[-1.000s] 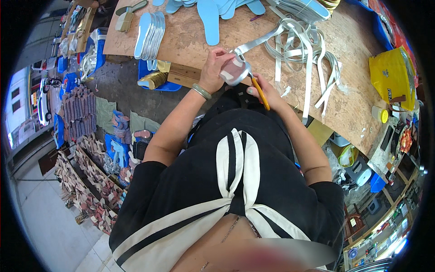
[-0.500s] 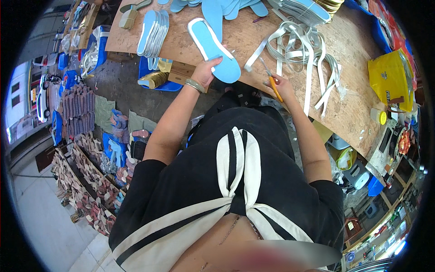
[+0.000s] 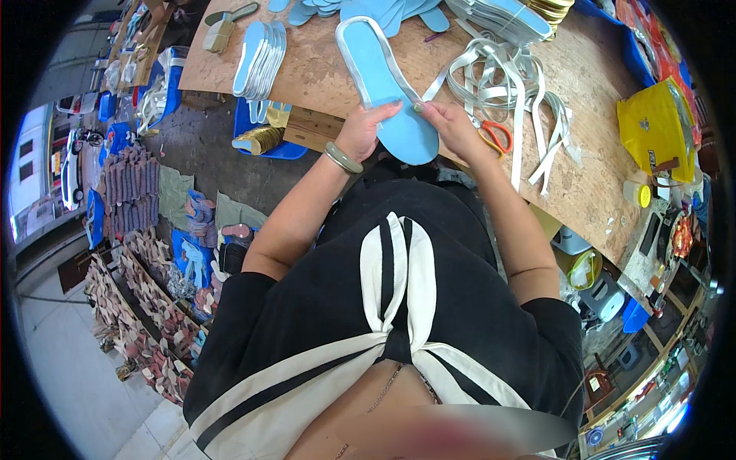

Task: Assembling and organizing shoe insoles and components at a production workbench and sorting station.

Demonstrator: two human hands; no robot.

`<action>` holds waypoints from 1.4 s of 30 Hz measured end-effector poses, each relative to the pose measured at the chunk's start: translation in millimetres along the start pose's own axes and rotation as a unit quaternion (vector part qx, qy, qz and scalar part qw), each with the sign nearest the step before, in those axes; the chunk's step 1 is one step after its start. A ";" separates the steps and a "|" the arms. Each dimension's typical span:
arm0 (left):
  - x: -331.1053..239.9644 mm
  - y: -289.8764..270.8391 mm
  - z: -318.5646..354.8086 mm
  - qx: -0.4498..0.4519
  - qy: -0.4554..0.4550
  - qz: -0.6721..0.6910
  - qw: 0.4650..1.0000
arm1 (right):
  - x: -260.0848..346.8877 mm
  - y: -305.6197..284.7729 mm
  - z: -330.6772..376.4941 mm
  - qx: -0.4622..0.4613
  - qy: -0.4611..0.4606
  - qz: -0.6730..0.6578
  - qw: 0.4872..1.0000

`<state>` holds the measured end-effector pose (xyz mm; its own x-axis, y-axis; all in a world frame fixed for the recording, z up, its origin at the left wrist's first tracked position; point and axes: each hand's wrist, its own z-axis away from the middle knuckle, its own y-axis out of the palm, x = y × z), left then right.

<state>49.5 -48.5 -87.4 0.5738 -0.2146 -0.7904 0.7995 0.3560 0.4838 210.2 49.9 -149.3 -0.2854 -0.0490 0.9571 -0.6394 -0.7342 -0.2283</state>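
A sky-blue insole (image 3: pixel 389 88) is held between both hands over the table's near edge, its wider rounded end toward me. Silvery-white edging runs along its far end and both sides. My left hand (image 3: pixel 364 132) is closed on the insole's left edge, thumb on top. On the opposite edge my right hand (image 3: pixel 454 126) pinches the insole where the edging stops. A loose silvery-white strip (image 3: pixel 438 84) reaches toward those fingertips; whether they grip it too, I cannot tell. Orange-handled scissors (image 3: pixel 498 138) lie right beside my right hand, blades mostly hidden.
Coiled silvery strips (image 3: pixel 491 73) spread over the wooden table (image 3: pixel 590 153). Edged insoles (image 3: pixel 261 60) are stacked at left, plain blue pieces (image 3: pixel 399 15) at the far side. A yellow bag (image 3: pixel 655 130) stands right. Below the table's left edge sits a blue crate (image 3: pixel 284 149).
The scissors have left my right hand and lie on the table. That hand has moved left to the insole, which my left hand has shifted slightly right.
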 end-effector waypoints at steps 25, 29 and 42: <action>-56.7 26.8 -22.8 -0.118 0.242 -0.199 0.942 | 108.7 5.6 -32.4 -0.046 -0.218 -0.158 0.962; -68.0 31.4 -20.0 -0.097 0.222 -0.151 0.958 | 101.8 12.6 -12.6 0.092 -0.086 -0.074 0.989; -88.1 24.2 -37.3 0.065 0.265 0.015 0.962 | 99.8 15.8 19.1 0.045 -0.057 0.042 0.997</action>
<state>11.6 12.9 -20.1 0.4529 0.3001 -0.8396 0.8194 0.2311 0.5246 185.2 20.4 -54.0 -0.2490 -0.1845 0.9508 -0.5485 -0.7822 -0.2954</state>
